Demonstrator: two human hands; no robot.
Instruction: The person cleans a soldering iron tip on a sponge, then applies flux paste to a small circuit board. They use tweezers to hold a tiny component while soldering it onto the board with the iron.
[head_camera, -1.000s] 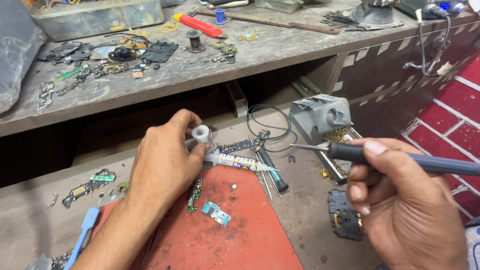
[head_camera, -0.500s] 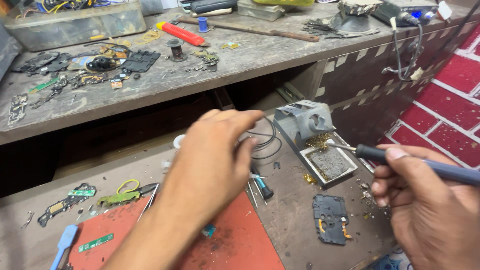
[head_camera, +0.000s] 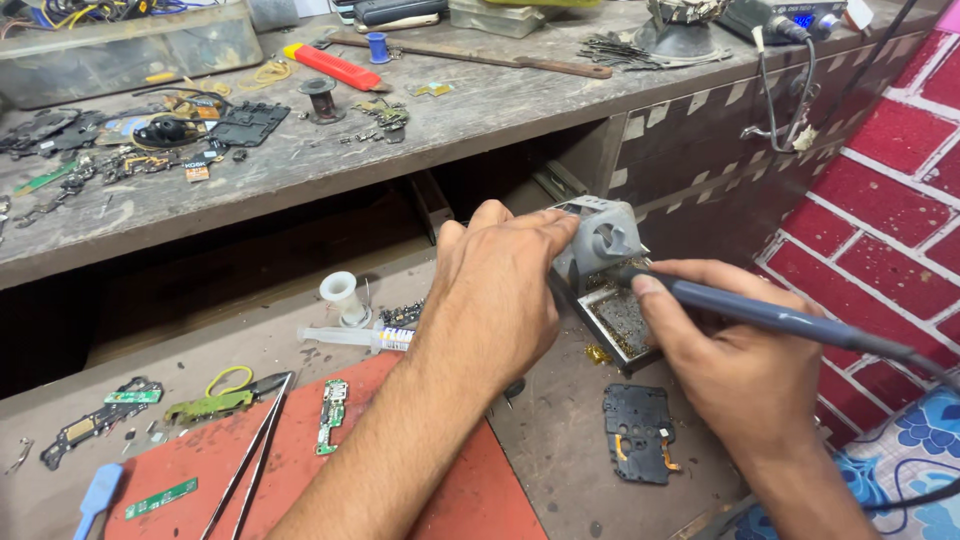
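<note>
A: Right hand (head_camera: 745, 375)?
B: Closed around a blue-handled soldering iron (head_camera: 770, 315), thumb and fingers pinching the grip near the front; tip pointed into the grey iron stand (head_camera: 605, 240), just ahead of the fingertips. Cable trailing off behind the wrist.

A: Left hand (head_camera: 500, 290)?
B: Reaching over, fingers curled down onto the near-left corner of the same stand. Whether actually clamping it or only resting on it: cannot tell, fingertips hidden behind the knuckles.

A: Under the iron's tip?
B: Stand's square tray (head_camera: 625, 325), brownish and speckled, directly below the right thumb.

A: Around the grips?
B: Black phone frame (head_camera: 640, 435) on the lower bench, just below the right hand. White spool (head_camera: 342, 297) and a syringe (head_camera: 355, 338) lying flat, left of the left wrist. Tweezers (head_camera: 250, 460) and a small green circuit board (head_camera: 332, 415) on the red mat (head_camera: 460, 500), beneath the left forearm. Red-handled cutter (head_camera: 325, 66) well apart, on the upper shelf.
</note>
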